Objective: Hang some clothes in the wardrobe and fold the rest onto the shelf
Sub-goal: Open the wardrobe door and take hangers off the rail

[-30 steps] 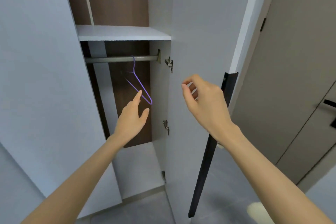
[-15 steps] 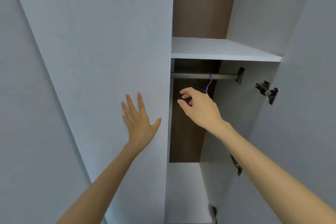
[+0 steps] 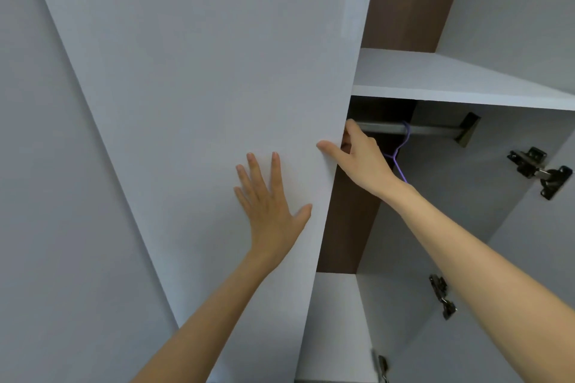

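Note:
The wardrobe's left door (image 3: pixel 217 78) is a pale grey panel filling the middle of the view. My left hand (image 3: pixel 270 205) lies flat on its front with the fingers spread. My right hand (image 3: pixel 357 155) grips the door's right edge, thumb on the front and fingers curled behind it. Just right of that hand a purple wire hanger (image 3: pixel 401 152) hangs on the metal rail (image 3: pixel 435 129). Above the rail is a white shelf (image 3: pixel 460 84) with nothing on it. No clothes are in view.
The right door (image 3: pixel 547 274) stands open at the right, with metal hinges (image 3: pixel 541 169) on the wardrobe's inner side wall. A brown back panel (image 3: pixel 348 227) shows inside. A grey wall (image 3: pixel 62 196) runs along the left.
The view has drawn closer to the wardrobe. My right hand moved left from in front of the hanger and took hold of the left door's edge. My left hand stays flat on the door.

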`<state>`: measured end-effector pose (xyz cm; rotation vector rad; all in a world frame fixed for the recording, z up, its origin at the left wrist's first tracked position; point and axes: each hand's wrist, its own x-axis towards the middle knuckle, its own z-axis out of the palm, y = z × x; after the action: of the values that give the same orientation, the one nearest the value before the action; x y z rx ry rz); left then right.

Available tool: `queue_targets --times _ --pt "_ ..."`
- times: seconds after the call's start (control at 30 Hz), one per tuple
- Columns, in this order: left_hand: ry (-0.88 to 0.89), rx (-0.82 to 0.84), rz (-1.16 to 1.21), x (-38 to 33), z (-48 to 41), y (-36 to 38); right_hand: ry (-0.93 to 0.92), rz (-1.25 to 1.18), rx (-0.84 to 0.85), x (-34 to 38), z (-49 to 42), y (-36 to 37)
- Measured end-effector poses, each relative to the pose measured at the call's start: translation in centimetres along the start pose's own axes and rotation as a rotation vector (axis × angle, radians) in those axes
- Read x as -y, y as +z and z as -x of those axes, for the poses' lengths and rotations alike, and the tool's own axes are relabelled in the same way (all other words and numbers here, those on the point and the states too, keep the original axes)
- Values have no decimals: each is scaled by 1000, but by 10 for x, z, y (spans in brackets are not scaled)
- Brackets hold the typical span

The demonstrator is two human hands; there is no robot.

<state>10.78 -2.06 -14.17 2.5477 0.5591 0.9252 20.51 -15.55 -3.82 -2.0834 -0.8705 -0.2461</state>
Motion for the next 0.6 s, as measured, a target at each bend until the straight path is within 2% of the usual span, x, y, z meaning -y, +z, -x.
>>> queue_targets --times 0.3,0.47,0.6 --pt "-50 7 -48 -18 44 -14 -103 114 10 23 38 -9" --pt "-71 -36 -31 -37 86 -34 -229 149 46 53 84 -16" --pt "-71 -72 -110 -39 119 -58 -358 175 71 73 115 -18"
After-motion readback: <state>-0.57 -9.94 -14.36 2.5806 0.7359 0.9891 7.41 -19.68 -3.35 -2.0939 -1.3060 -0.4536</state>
